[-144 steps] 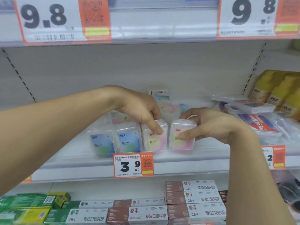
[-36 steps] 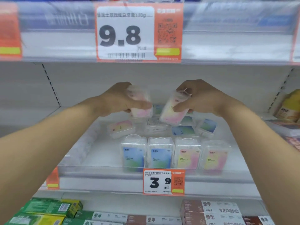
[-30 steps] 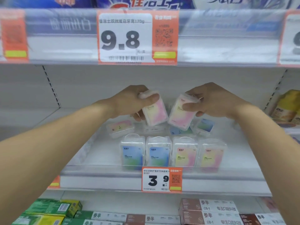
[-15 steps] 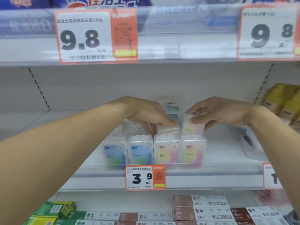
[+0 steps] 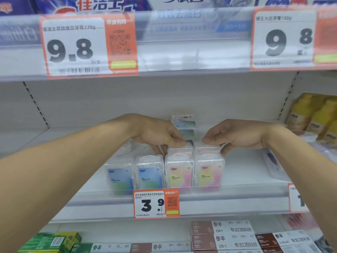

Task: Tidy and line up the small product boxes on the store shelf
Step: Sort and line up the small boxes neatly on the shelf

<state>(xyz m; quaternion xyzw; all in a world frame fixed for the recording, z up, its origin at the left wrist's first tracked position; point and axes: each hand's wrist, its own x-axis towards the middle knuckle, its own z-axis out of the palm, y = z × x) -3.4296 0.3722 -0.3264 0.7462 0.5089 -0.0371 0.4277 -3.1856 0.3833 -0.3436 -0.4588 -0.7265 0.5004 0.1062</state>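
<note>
Hands meet over a second row of small clear product boxes on a store shelf (image 5: 246, 179). The left hand (image 5: 156, 134) pinches the top of a pink-labelled box (image 5: 180, 149), thumb and forefinger curled onto its rim. The right hand (image 5: 235, 136) pinches the top of a neighbouring box (image 5: 207, 148) the same way, just across from the left fingertips. Both boxes now stand upright on the shelf, touching the backs of the two pink-and-yellow boxes (image 5: 193, 175) directly below the grips, in the front row. A second ago the same two boxes were held tilted in the air above the display; they have since come down into place behind the front four. To the near left of the grips, two blue boxes (image 5: 135, 177) complete that front row, with nothing visibly standing behind them. Beyond the fingertips, toward the back wall, more boxes (image 5: 184, 125) lie flat and stacked out of line. Below the front row hangs an orange 3.9 price tag (image 5: 156, 205).

The placement appears all but finished: letting go is probably the next step, and care will be needed so the light boxes do not tip as the fingers lift. The loose boxes at the back suggest the tidying is perhaps half done.
</note>
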